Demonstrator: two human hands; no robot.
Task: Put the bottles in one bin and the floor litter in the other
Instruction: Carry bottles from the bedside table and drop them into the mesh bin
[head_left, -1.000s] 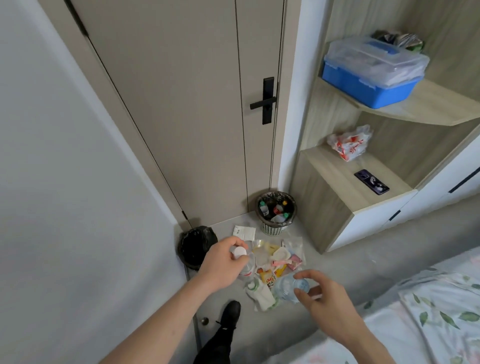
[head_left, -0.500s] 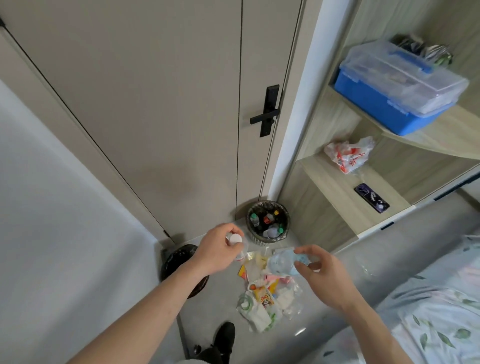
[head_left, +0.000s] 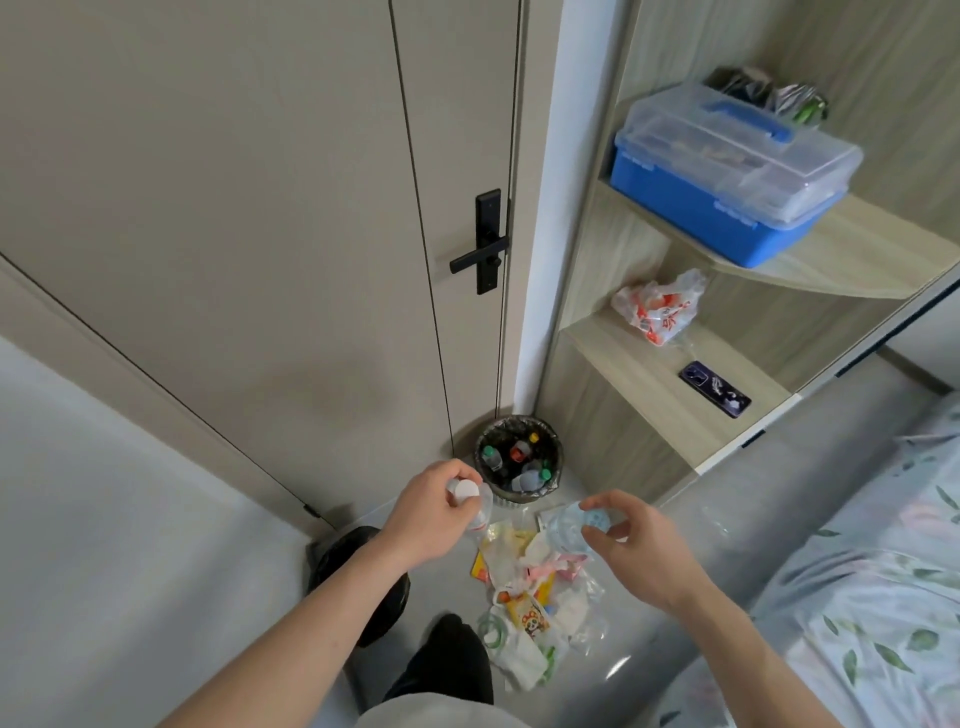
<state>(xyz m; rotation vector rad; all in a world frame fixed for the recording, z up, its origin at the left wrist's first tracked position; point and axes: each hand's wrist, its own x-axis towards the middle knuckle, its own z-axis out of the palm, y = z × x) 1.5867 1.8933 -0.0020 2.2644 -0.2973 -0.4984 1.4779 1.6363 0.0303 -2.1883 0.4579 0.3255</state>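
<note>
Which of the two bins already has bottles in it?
The mesh bin by the door corner: coloured bottle caps show inside its dark liner. The black-bagged bin against the left wall sits half hidden behind the left forearm, contents unseen.

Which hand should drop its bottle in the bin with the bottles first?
Probably the left hand. Its white-capped bottle is right beside the bottle bin; the right hand holds its blue-capped bottle farther back.
</note>
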